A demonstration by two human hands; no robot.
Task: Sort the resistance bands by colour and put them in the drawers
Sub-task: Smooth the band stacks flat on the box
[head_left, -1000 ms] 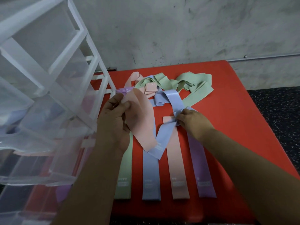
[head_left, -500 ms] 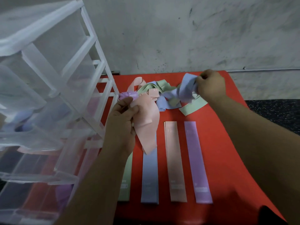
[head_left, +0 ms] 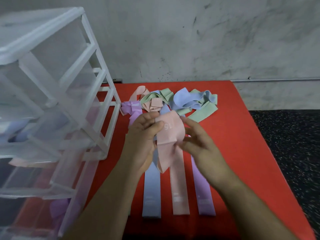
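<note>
Head camera: your left hand grips the folded pink elastic resistance band above the red table. Your right hand meets its edge; blur hides whether it pinches.

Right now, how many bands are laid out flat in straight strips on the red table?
3: a blue strip, a pink strip beside it, a purple strip on the right. The left forearm may hide another.
</note>
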